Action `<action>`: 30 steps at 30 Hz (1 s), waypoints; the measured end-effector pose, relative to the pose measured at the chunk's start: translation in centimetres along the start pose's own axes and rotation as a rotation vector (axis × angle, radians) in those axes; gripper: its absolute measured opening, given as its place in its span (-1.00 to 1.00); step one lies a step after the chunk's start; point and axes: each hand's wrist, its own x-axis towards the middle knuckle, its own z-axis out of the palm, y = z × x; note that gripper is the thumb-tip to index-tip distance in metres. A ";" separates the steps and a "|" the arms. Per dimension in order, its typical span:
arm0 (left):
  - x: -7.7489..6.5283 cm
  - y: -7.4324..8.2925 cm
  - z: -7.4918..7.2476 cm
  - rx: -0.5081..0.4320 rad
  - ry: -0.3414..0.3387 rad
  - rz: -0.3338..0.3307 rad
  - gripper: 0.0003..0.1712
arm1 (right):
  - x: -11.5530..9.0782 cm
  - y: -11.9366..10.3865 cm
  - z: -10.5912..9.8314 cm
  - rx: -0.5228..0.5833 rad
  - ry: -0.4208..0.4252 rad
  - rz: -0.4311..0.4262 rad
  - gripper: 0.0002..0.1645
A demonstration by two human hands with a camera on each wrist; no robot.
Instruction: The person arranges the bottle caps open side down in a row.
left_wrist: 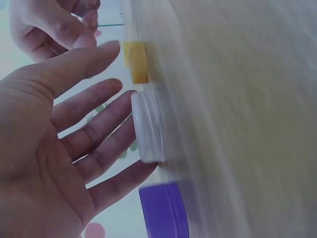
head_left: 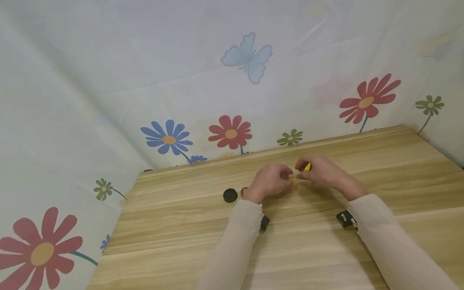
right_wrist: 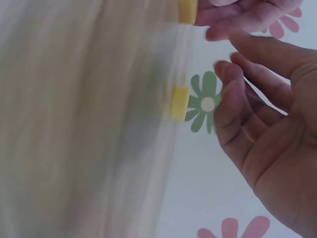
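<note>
My left hand (head_left: pixel 270 181) is low over the table with its fingers spread. In the left wrist view its fingertips are at a white round cap (left_wrist: pixel 148 126); whether they press on it I cannot tell. An orange cap (left_wrist: pixel 139 63) lies just beyond the thumb tip, and a purple cap (left_wrist: pixel 165 210) stands below the little finger. My right hand (head_left: pixel 322 171) hovers opposite with loosely bent fingers and nothing visible between them. Behind it, a small yellow cap (right_wrist: pixel 179 103) rests on the table. The head view hides the white cap.
A black round cap (head_left: pixel 230 195) and a partly covered red piece (head_left: pixel 244 191) lie left of my left wrist. The wooden table (head_left: pixel 174 225) ends at a flower-printed cloth (head_left: pixel 195 100) at the back and left. Dark wrist devices (head_left: pixel 345 218) are strapped under both sleeves.
</note>
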 end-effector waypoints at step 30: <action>3.6 2.5 1.9 0.107 0.061 -0.071 -0.50 | -0.5 2.9 -0.6 -0.033 0.053 0.042 -0.47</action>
